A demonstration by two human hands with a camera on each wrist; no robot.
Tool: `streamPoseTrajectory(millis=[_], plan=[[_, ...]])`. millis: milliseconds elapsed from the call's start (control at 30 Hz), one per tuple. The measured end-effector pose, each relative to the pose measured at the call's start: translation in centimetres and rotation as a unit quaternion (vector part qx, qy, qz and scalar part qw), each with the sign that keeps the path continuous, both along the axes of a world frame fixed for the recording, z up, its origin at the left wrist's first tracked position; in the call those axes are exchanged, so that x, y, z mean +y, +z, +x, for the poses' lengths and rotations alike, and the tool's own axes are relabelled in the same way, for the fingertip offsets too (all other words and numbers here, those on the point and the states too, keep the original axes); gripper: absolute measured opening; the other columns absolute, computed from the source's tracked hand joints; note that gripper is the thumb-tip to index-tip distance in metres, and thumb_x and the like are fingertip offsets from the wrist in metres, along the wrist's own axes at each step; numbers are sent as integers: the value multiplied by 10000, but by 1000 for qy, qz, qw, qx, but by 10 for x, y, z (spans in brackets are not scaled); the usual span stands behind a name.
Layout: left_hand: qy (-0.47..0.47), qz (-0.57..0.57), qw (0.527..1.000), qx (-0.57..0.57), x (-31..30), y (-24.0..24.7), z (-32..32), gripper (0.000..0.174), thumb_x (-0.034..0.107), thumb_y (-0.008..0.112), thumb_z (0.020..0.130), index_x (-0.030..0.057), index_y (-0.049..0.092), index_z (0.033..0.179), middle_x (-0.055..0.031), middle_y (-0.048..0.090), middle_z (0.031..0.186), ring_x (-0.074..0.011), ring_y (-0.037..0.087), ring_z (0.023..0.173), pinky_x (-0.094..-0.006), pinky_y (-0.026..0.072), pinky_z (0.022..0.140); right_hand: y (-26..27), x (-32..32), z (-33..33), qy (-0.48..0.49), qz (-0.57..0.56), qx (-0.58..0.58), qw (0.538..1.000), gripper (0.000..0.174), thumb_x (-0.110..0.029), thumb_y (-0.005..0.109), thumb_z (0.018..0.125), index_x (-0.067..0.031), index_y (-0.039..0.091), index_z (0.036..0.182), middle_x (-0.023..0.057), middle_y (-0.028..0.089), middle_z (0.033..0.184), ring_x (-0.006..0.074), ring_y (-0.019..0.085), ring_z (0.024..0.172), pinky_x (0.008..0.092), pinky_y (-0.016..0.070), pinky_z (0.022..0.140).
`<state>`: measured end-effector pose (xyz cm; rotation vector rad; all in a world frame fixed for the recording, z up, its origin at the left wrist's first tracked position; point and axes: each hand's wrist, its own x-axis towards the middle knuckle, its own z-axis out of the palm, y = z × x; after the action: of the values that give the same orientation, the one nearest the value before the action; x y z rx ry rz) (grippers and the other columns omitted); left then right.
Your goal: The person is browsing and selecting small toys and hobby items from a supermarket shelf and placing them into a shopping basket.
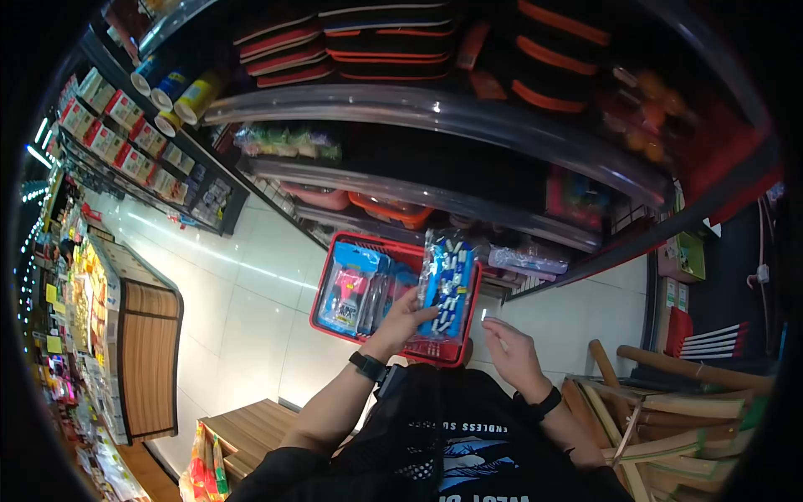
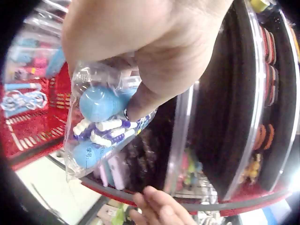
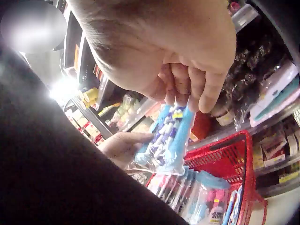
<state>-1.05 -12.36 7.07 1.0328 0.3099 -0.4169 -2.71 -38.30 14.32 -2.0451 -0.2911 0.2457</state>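
Observation:
My left hand (image 1: 406,322) grips a clear bag holding a beaded jump rope (image 1: 452,284), its thumb lying across the plastic. Light-blue handles (image 2: 101,105) and white and dark-blue beads show through the bag. The bag is over the right side of a red shopping basket (image 1: 315,305). Inside the basket are several clear packs with blue and pink contents (image 1: 347,289), along with another packaged rope (image 2: 24,103) in blue and white. Beside the basket, my right hand (image 1: 514,356) is held apart from the bag with its fingers loosely bent and nothing in them.
Dark store shelves (image 1: 435,109) with clear front edges rise just beyond the basket. Wooden poles and slats (image 1: 669,410) crowd the lower right. A wood-sided display counter (image 1: 150,351) stands to the left on the pale tiled floor (image 1: 251,335).

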Motion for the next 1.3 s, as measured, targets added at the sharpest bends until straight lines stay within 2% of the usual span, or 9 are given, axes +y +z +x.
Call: streamPoseTrajectory(millis=[133, 500, 867, 933, 1033, 1067, 1100, 1200, 1300], plan=[[-4, 106, 991, 78, 25, -59, -15, 455, -43, 668, 885, 33, 564, 1322, -69, 694, 1117, -156, 666, 991, -300, 528, 871, -18, 9, -15, -1, -30, 28, 999, 239, -138, 593, 975, 8, 693, 1137, 202, 710, 1139, 326, 691, 1079, 355, 535, 929], [-15, 87, 976, 200, 28, -230, -6, 399, -25, 687, 851, 58, 631, 1238, -70, 703, 1091, -212, 662, 992, -360, 531, 890, -52, -22, -62, -77, -113, 109, 985, 230, -169, 608, 971, -23, 718, 1112, 183, 734, 1057, 314, 724, 987, 348, 562, 851], [-41, 116, 974, 191, 0, -305, 10, 474, 55, 722, 814, 56, 620, 1277, -115, 703, 1120, -264, 665, 994, -408, 522, 856, -72, -56, -57, -103, -156, 185, 965, 236, -182, 617, 970, -38, 721, 1125, 172, 738, 1069, 292, 727, 994, 338, 561, 860], [-134, 370, 917, 60, -2, -324, -2, 537, 156, 755, 787, 51, 581, 1283, -190, 696, 1135, -382, 672, 997, -482, 514, 881, -70, -62, -54, -111, -165, 181, 963, 236, -183, 618, 970, -40, 721, 1127, 171, 738, 1069, 292, 727, 994, 338, 561, 863], [-57, 561, 826, 17, -20, -350, -14, 631, 266, 764, 773, 59, 507, 1310, -263, 671, 1154, -479, 639, 1049, -534, 497, 920, -61, -65, -43, -110, -150, 169, 968, 231, -175, 622, 966, -40, 717, 1128, 173, 738, 1060, 292, 727, 992, 340, 561, 877], [-56, 557, 829, -1, -16, -426, -36, 631, 266, 764, 773, 59, 507, 1310, -263, 671, 1154, -479, 639, 1049, -534, 497, 920, -57, -66, -37, -109, -143, 147, 973, 227, -170, 626, 964, -40, 716, 1127, 175, 737, 1060, 293, 727, 992, 339, 561, 877], [-198, 575, 793, -53, -9, -477, -29, 680, 339, 748, 783, 64, 444, 1326, -291, 650, 1172, -506, 608, 1093, -543, 480, 962, -54, -68, -32, -109, -137, 124, 977, 224, -165, 630, 961, -40, 714, 1127, 177, 736, 1060, 293, 727, 992, 339, 561, 876], [-291, 560, 770, -91, -18, -466, -43, 674, 343, 732, 799, 72, 437, 1341, -299, 624, 1220, -509, 588, 1136, -543, 468, 992, -32, -74, 0, -143, -137, 62, 978, 226, -157, 624, 969, -31, 707, 1138, 184, 731, 1076, 289, 724, 1002, 330, 555, 870], [-251, 514, 816, 87, -19, -337, 8, 657, 340, 721, 812, 92, 442, 1353, -303, 607, 1253, -502, 572, 1171, -532, 456, 1023, 23, -73, 48, -221, -117, -41, 967, 224, -136, 619, 975, -6, 696, 1141, 160, 737, 1052, 231, 723, 953, 307, 542, 853]])
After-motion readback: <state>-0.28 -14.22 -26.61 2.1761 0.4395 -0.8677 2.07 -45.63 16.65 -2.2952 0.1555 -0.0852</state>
